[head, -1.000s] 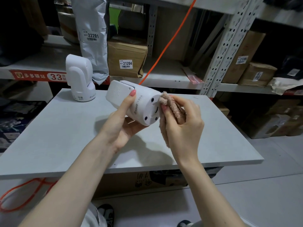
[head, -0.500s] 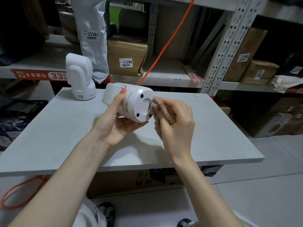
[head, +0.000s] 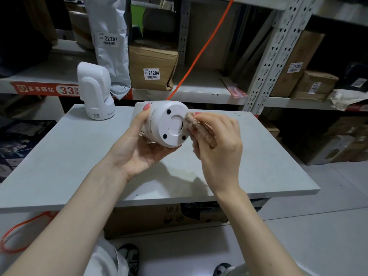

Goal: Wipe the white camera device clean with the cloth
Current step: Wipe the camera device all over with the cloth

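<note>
A white camera device is held above the grey table, tipped so its round base with three dark feet faces me. My left hand cups it from below, thumb on its upper side. My right hand pinches a folded pinkish-brown fluffy cloth and presses it against the right edge of the base. The device's front is hidden from me.
A second white camera device stands upright at the table's far left corner. Metal shelving behind holds cardboard boxes and a grey parcel bag. An orange cable runs diagonally down behind the table. A box sits under the table.
The held device has been turned so its base now faces me more squarely, and it sits a little more to the left. The cloth stays against the base's right edge.
</note>
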The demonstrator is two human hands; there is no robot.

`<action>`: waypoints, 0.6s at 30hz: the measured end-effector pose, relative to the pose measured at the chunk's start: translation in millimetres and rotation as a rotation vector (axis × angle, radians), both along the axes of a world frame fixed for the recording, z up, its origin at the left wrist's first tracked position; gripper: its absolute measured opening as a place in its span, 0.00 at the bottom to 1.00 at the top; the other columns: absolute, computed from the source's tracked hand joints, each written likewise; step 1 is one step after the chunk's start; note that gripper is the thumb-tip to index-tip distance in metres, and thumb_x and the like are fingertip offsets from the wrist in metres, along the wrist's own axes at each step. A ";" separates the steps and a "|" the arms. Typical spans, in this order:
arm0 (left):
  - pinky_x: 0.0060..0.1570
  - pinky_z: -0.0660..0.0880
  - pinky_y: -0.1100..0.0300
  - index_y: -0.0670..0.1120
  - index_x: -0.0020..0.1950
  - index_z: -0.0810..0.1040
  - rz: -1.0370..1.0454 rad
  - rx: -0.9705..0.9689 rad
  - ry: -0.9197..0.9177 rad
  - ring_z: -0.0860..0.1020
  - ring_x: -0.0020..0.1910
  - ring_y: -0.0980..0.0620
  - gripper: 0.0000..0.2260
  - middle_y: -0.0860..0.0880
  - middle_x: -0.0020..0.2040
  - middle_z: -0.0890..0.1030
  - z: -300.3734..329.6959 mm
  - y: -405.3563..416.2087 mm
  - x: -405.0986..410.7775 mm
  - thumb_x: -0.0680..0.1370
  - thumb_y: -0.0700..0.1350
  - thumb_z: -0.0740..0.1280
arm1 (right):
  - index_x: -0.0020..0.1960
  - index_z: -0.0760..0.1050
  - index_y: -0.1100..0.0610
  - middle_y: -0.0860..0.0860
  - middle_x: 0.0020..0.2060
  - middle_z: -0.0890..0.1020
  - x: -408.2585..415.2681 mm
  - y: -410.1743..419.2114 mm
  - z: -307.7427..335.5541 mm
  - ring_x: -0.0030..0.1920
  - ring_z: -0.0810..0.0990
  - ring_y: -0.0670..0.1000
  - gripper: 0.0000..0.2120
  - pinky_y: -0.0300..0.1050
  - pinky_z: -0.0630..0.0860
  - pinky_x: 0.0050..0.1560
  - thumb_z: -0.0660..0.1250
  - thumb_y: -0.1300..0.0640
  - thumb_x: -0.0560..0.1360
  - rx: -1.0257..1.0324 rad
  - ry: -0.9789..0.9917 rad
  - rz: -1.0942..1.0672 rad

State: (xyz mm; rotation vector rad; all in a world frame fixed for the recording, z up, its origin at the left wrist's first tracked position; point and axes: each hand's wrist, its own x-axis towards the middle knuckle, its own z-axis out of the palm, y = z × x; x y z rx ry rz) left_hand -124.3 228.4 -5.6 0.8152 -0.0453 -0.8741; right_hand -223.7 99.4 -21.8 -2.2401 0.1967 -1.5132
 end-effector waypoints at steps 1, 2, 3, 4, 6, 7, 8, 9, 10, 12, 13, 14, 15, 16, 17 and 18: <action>0.52 0.80 0.47 0.38 0.65 0.75 -0.010 -0.014 0.012 0.79 0.60 0.41 0.32 0.38 0.65 0.76 0.4 -1.4 -1.2 0.69 0.57 0.70 | 0.53 0.81 0.57 0.49 0.49 0.83 -0.3 0.0 0.4 0.51 0.76 0.53 0.09 0.28 0.67 0.49 0.72 0.64 0.73 -0.001 -0.001 -0.006; 0.53 0.79 0.46 0.38 0.65 0.74 -0.009 -0.022 0.020 0.79 0.61 0.41 0.32 0.38 0.65 0.76 -0.1 -2.5 -1.0 0.69 0.57 0.71 | 0.53 0.81 0.57 0.49 0.49 0.83 -0.3 0.8 -0.1 0.51 0.76 0.53 0.10 0.28 0.67 0.49 0.72 0.65 0.73 -0.001 0.003 -0.006; 0.52 0.80 0.46 0.38 0.66 0.74 0.001 -0.026 0.024 0.79 0.60 0.41 0.32 0.38 0.65 0.77 -0.6 -3.1 -0.6 0.69 0.57 0.71 | 0.53 0.81 0.57 0.49 0.49 0.83 0.2 1.7 -1.6 0.50 0.76 0.53 0.10 0.28 0.67 0.48 0.72 0.64 0.73 0.001 0.014 0.002; 0.51 0.80 0.46 0.38 0.66 0.74 0.017 -0.029 0.027 0.79 0.60 0.40 0.32 0.38 0.65 0.77 -1.8 -3.1 0.9 0.69 0.57 0.71 | 0.53 0.81 0.57 0.48 0.49 0.82 0.7 2.3 -3.4 0.50 0.76 0.52 0.09 0.29 0.67 0.46 0.71 0.63 0.74 -0.003 0.029 0.015; 0.47 0.81 0.47 0.39 0.67 0.74 0.048 -0.040 0.034 0.81 0.57 0.40 0.31 0.38 0.64 0.77 -4.0 -2.3 4.3 0.71 0.57 0.71 | 0.52 0.81 0.56 0.47 0.48 0.82 1.5 3.2 -6.6 0.50 0.75 0.51 0.08 0.31 0.68 0.43 0.67 0.58 0.75 -0.022 0.055 0.042; 0.46 0.81 0.48 0.39 0.66 0.74 0.057 -0.041 0.033 0.81 0.55 0.40 0.31 0.38 0.64 0.77 -4.5 -1.6 5.0 0.71 0.57 0.71 | 0.52 0.81 0.56 0.46 0.47 0.83 1.9 3.5 -7.3 0.50 0.74 0.50 0.10 0.33 0.69 0.42 0.65 0.56 0.74 -0.033 0.061 0.051; 0.45 0.81 0.49 0.39 0.66 0.74 0.061 -0.031 0.025 0.82 0.55 0.40 0.31 0.38 0.64 0.77 -5.1 -1.3 5.0 0.71 0.57 0.71 | 0.52 0.82 0.56 0.46 0.47 0.83 2.2 2.9 -7.3 0.50 0.74 0.49 0.11 0.33 0.69 0.42 0.63 0.54 0.74 -0.043 0.061 0.050; 0.45 0.82 0.49 0.39 0.66 0.74 0.056 -0.010 0.009 0.82 0.55 0.40 0.31 0.37 0.65 0.77 -5.4 -1.4 4.5 0.70 0.57 0.71 | 0.52 0.82 0.56 0.46 0.47 0.83 2.5 2.1 -6.5 0.50 0.74 0.49 0.12 0.33 0.68 0.42 0.62 0.54 0.74 -0.049 0.052 0.041; 0.46 0.82 0.49 0.39 0.66 0.74 0.044 0.011 -0.011 0.81 0.55 0.41 0.32 0.37 0.66 0.76 -5.4 -1.7 3.5 0.69 0.57 0.71 | 0.52 0.82 0.56 0.46 0.47 0.83 2.6 0.9 -4.7 0.50 0.73 0.49 0.12 0.31 0.68 0.42 0.62 0.54 0.74 -0.050 0.040 0.026; 0.47 0.82 0.50 0.39 0.67 0.74 0.022 0.041 -0.040 0.81 0.55 0.41 0.33 0.38 0.67 0.75 -4.7 -3.6 0.4 0.69 0.58 0.71 | 0.53 0.82 0.56 0.47 0.48 0.83 2.1 -1.8 -1.5 0.51 0.73 0.49 0.12 0.28 0.67 0.44 0.63 0.55 0.74 -0.038 0.016 -0.007; 0.48 0.82 0.50 0.39 0.67 0.74 0.022 0.039 -0.043 0.81 0.54 0.42 0.33 0.38 0.67 0.75 -4.1 -4.3 -1.0 0.68 0.58 0.71 | 0.53 0.81 0.56 0.47 0.49 0.83 2.0 -2.4 -0.3 0.51 0.74 0.49 0.11 0.27 0.66 0.46 0.64 0.56 0.74 -0.029 0.010 -0.016; 0.48 0.82 0.50 0.39 0.67 0.74 0.030 0.031 -0.038 0.81 0.54 0.42 0.33 0.38 0.67 0.75 -3.7 -5.0 -1.8 0.68 0.58 0.71 | 0.53 0.81 0.56 0.48 0.49 0.83 1.9 -2.3 0.0 0.51 0.74 0.49 0.10 0.26 0.66 0.47 0.65 0.57 0.75 -0.016 0.008 -0.017; 0.48 0.82 0.50 0.39 0.67 0.74 0.043 0.022 -0.032 0.81 0.54 0.41 0.33 0.38 0.67 0.75 -3.0 -5.6 -2.4 0.68 0.57 0.71 | 0.53 0.81 0.56 0.48 0.49 0.82 1.9 -1.7 -0.2 0.50 0.74 0.50 0.09 0.26 0.66 0.47 0.66 0.59 0.75 0.001 0.011 -0.008; 0.48 0.82 0.50 0.38 0.66 0.74 0.059 0.015 -0.029 0.82 0.54 0.41 0.33 0.38 0.67 0.75 -2.4 -5.8 -2.5 0.68 0.57 0.71 | 0.53 0.80 0.56 0.48 0.48 0.82 1.9 -0.8 -1.0 0.49 0.75 0.51 0.08 0.27 0.66 0.46 0.68 0.60 0.75 0.024 0.019 0.008; 0.47 0.82 0.50 0.39 0.66 0.74 0.075 0.005 -0.029 0.82 0.54 0.41 0.31 0.38 0.66 0.75 -2.2 -6.1 -2.3 0.70 0.57 0.71 | 0.53 0.80 0.56 0.48 0.47 0.82 2.0 0.3 -2.1 0.49 0.75 0.52 0.08 0.29 0.67 0.46 0.69 0.61 0.75 0.049 0.031 0.027; 0.47 0.82 0.50 0.39 0.65 0.75 0.090 -0.007 -0.028 0.82 0.53 0.41 0.29 0.38 0.66 0.76 -2.0 -6.4 -2.1 0.71 0.58 0.70 | 0.54 0.80 0.55 0.48 0.47 0.81 2.0 1.5 -3.6 0.48 0.75 0.52 0.08 0.32 0.68 0.45 0.70 0.61 0.75 0.070 0.045 0.044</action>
